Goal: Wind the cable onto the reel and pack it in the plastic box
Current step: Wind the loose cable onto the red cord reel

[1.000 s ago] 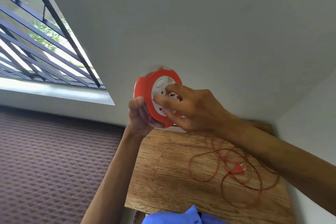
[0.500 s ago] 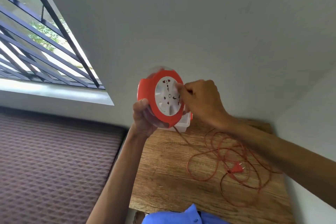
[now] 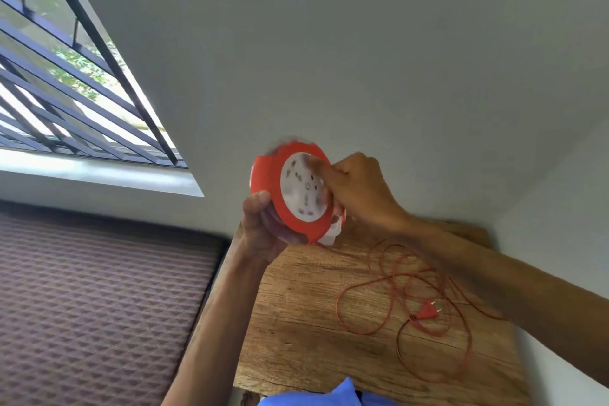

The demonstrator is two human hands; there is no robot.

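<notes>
I hold a round red cable reel (image 3: pixel 267 188) with a white socket face up in front of the wall. My left hand (image 3: pixel 260 231) grips its lower rim from behind. My right hand (image 3: pixel 357 189) pinches the white face at its right edge; the face is motion-blurred. Loose orange cable (image 3: pixel 392 287) lies in tangled loops on the wooden table (image 3: pixel 296 323), with its red plug (image 3: pixel 428 310) among the loops. A clear plastic box (image 3: pixel 331 236) peeks out just below the reel, mostly hidden behind it.
The table stands in a corner, with grey walls behind and to the right. A patterned brown mattress (image 3: pixel 99 290) lies left of the table. A barred window (image 3: pixel 66 92) is at the upper left. Blue clothing (image 3: pixel 346 397) shows at the bottom edge.
My right hand has moved from across the reel's face to its right edge, and the face has turned. The cable loops on the table have shifted slightly.
</notes>
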